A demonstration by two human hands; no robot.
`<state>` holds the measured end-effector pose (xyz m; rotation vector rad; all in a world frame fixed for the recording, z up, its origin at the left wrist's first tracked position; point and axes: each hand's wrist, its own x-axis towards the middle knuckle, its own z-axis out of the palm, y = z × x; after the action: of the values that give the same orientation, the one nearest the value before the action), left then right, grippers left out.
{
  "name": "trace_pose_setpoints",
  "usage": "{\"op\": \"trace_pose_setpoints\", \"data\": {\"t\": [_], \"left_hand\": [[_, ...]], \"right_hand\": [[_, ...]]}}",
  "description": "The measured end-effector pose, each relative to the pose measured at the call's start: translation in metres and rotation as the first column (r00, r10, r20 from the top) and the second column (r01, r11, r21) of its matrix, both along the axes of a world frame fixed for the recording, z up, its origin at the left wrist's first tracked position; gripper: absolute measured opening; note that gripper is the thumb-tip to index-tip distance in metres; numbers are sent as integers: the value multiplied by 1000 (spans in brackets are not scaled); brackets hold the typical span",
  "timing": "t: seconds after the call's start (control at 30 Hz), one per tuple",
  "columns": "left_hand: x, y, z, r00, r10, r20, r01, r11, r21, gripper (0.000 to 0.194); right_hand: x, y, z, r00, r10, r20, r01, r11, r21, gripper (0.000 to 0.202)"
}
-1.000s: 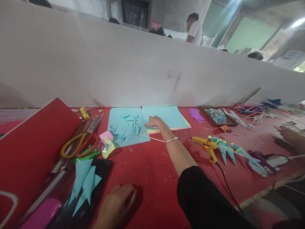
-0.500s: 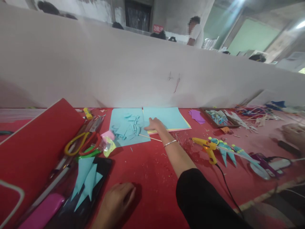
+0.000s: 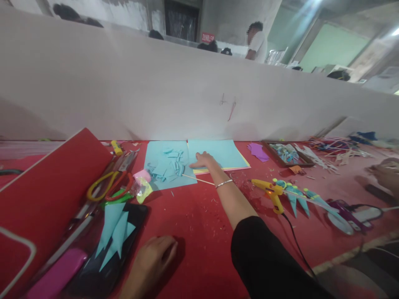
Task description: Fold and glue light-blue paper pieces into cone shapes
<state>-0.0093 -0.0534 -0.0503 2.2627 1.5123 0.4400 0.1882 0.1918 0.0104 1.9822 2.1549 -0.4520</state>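
My right hand [image 3: 203, 160] reaches forward, fingers apart, at the left edge of a stack of light blue sheets [image 3: 218, 149]. Beside it, on another blue sheet [image 3: 152, 151], lies a heap of small blue paper scraps [image 3: 166, 168]. A thin pale stick [image 3: 199, 180] runs from the scraps toward my right wrist. My left hand [image 3: 156, 257] rests on the red tabletop near the front, its fingers curled; whatever they may hold is hidden. To its left, folded blue paper cones [image 3: 114, 232] lie on a black object [image 3: 135, 216].
Scissors [image 3: 102, 187] and a red board [image 3: 56, 182] stand left. Rightward are a yellow glue gun [image 3: 269, 189] with a cord, blue-and-yellow pieces [image 3: 296, 199], purple paper [image 3: 258, 151] and a tray [image 3: 307, 165]. Another person's hand [image 3: 386, 172] is at the far right.
The view has shifted slightly. My right hand stays at the sheets with almost no movement, and my left hand remains in place on the table.
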Motion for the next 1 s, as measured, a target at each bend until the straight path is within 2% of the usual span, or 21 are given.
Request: {"op": "trace_pose_setpoints", "data": {"t": [0.2, 0.37, 0.63, 0.77, 0.9, 1.0], "left_hand": [[0, 0, -2, 1000, -3, -9, 3, 999, 52, 32], [1, 0, 0, 1000, -1, -22, 2, 999, 32, 33], [1, -1, -1, 1000, 0, 28, -1, 999, 46, 35], [1, -2, -2, 1000, 3, 1, -4, 998, 67, 36], [1, -3, -3, 999, 2, -33, 1, 997, 75, 35], [-1, -2, -7, 999, -24, -40, 27, 997, 78, 33]], "right_hand": [[2, 2, -2, 1000, -14, -11, 14, 1000, -3, 74], [1, 1, 1, 999, -43, -14, 42, 999, -31, 75], [-10, -1, 10, 995, -104, 9, 104, 991, -88, 92], [-13, -1, 9, 993, -116, 16, 117, 989, -93, 94], [-12, 4, 7, 993, -116, 11, 116, 989, -95, 87], [-10, 8, 6, 995, -99, -8, 98, 991, -87, 64]]}}
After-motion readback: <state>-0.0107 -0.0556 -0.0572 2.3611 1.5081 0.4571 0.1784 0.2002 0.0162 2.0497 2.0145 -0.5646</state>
